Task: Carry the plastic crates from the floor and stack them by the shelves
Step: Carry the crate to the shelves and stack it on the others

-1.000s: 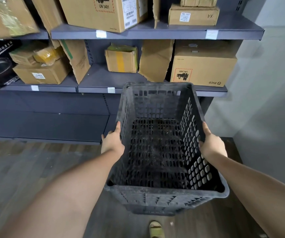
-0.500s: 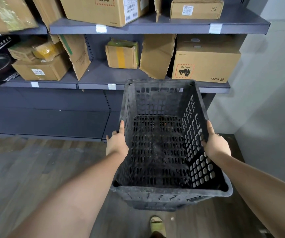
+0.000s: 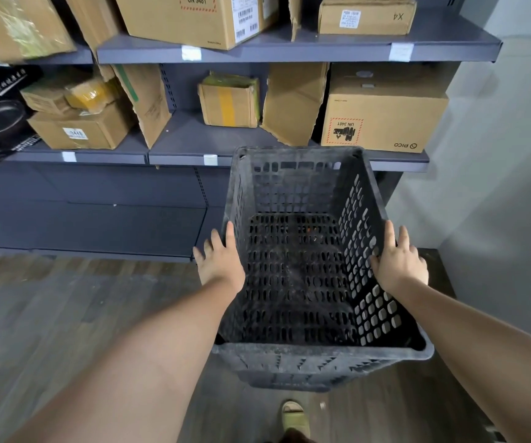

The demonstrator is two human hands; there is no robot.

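Flanking a black perforated plastic crate [image 3: 302, 270], both hands sit at its long side rims. The left hand [image 3: 221, 262] lies against the left rim with fingers spread and extended, loosened rather than wrapped around it. The right hand [image 3: 398, 262] rests on the right rim likewise, fingers splayed, thumb at the inner edge. The crate is upright and empty, its far end just in front of the dark grey metal shelves [image 3: 289, 151] loaded with brown cardboard boxes [image 3: 382, 113]. Near its near end, a pale green slipper [image 3: 294, 417] stands on the wood-pattern floor [image 3: 65, 314].
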